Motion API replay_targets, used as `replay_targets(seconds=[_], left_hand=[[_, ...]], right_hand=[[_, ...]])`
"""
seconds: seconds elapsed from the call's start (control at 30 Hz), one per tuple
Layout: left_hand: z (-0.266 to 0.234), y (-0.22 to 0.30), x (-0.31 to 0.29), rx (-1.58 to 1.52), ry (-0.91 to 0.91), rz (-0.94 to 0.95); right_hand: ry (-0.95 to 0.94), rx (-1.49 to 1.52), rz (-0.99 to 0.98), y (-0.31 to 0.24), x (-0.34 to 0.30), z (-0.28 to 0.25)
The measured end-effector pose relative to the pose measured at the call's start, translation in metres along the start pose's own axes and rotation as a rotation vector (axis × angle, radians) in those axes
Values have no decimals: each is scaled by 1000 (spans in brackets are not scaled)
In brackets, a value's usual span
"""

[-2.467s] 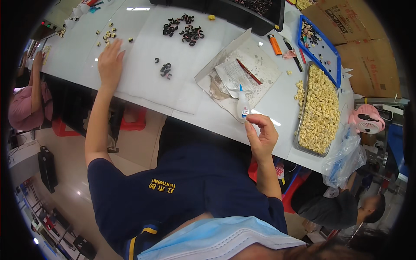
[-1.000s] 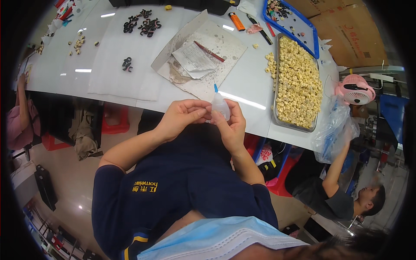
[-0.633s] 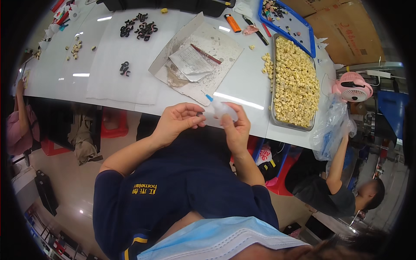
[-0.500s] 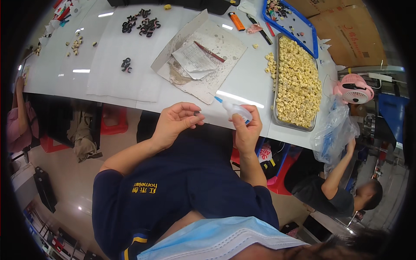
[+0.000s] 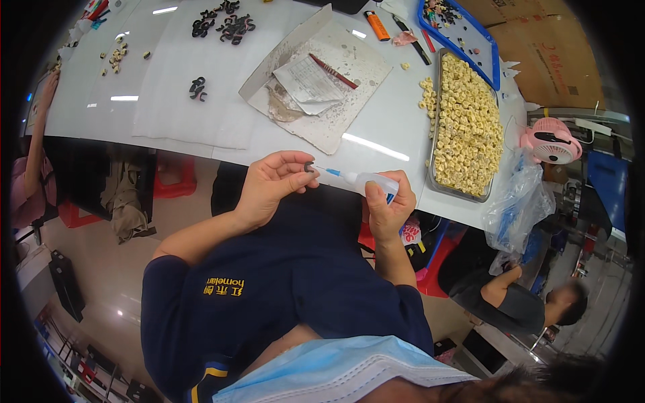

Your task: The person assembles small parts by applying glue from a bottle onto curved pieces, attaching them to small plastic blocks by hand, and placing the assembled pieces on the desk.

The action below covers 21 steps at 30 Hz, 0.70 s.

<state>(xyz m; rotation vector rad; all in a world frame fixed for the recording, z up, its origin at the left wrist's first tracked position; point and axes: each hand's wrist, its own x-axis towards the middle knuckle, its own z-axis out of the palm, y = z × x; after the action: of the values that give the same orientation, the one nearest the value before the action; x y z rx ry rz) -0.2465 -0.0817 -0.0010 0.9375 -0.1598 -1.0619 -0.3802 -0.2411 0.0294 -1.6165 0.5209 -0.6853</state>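
Between thumb and fingertips, my left hand [image 5: 275, 183] pinches a small dark curved piece [image 5: 309, 166] just off the table's near edge. My right hand [image 5: 393, 201] is wrapped round a white squeeze bottle [image 5: 369, 183] lying nearly level. The bottle's blue needle tip [image 5: 332, 172] points left, its thin end at or very close to the dark piece; whether they touch I cannot tell. Similar dark curved pieces lie in a pile [image 5: 232, 28] on a white foam sheet [image 5: 168, 117], with a smaller cluster [image 5: 197, 88] nearer me.
A clear tray [image 5: 430, 171] heaped with small cream-yellow pieces stands right. Beyond it are a blue tray [image 5: 496, 67], an orange lighter [image 5: 377, 25] and a pink fan [image 5: 552, 141]. A stained cardboard sheet [image 5: 366, 87] carries paper and a red pen. Other people sit left and right.
My right hand has tipped the bottle level and brought its needle tip left and down to the dark piece. My left hand keeps its pinch. The person at right has lowered an arm.
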Motion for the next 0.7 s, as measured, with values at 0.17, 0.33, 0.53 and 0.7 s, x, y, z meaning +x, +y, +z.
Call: replay_targets(seconds=[0.17, 0.33, 0.53, 0.7], left_hand=[[0, 1, 0, -19, -17, -5], [-1, 2, -1, -25, -20, -19], [0, 2, -1, -16, -25, -21], [1, 1, -1, -19, -29, -20]], right_hand=[[19, -45, 14, 1, -2, 1], [-8, -174, -145, -4, 4, 6], [-7, -221, -181, -3, 5, 8], [-12, -243, -180, -1, 5, 8]])
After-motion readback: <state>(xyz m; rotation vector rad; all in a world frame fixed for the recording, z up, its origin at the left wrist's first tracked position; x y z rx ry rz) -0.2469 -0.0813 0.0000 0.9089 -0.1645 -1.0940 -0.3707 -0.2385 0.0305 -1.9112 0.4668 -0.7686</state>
